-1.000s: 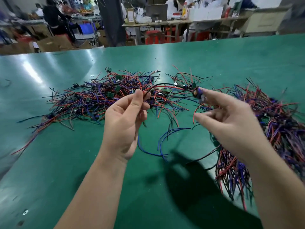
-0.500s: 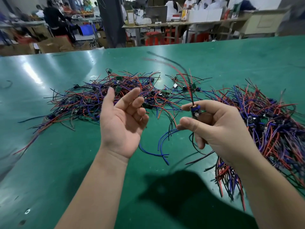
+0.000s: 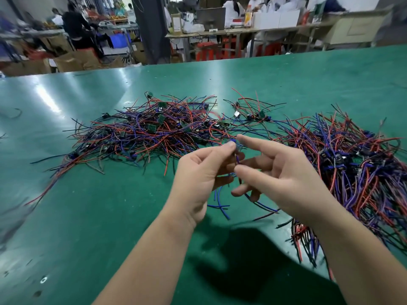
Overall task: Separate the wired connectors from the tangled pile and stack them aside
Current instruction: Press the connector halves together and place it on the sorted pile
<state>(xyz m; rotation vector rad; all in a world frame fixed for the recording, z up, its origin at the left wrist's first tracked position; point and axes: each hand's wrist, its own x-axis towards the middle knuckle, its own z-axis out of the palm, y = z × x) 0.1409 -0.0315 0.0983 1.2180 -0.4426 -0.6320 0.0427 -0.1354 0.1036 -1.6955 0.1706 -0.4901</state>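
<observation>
Item: connector (image 3: 233, 141), blue lead hanging below.
Loc: mid-air, centre view, betw. both hands, above bench (image 3: 88, 216).
Grip, left hand (image 3: 198, 172): fingers (image 3: 229, 147) pinch connector at its top.
Grip, right hand (image 3: 286, 172): fingers spread, mostly straight; hold on lead can't tell.
Nearby: tangled pile (image 3: 149, 133) at 10 o'clock; sorted stack (image 3: 352, 168) at 3.
Risk (est.): hanging lead snags pile strands en route to 3, dragging extras along; the thin pinch may slip.
</observation>
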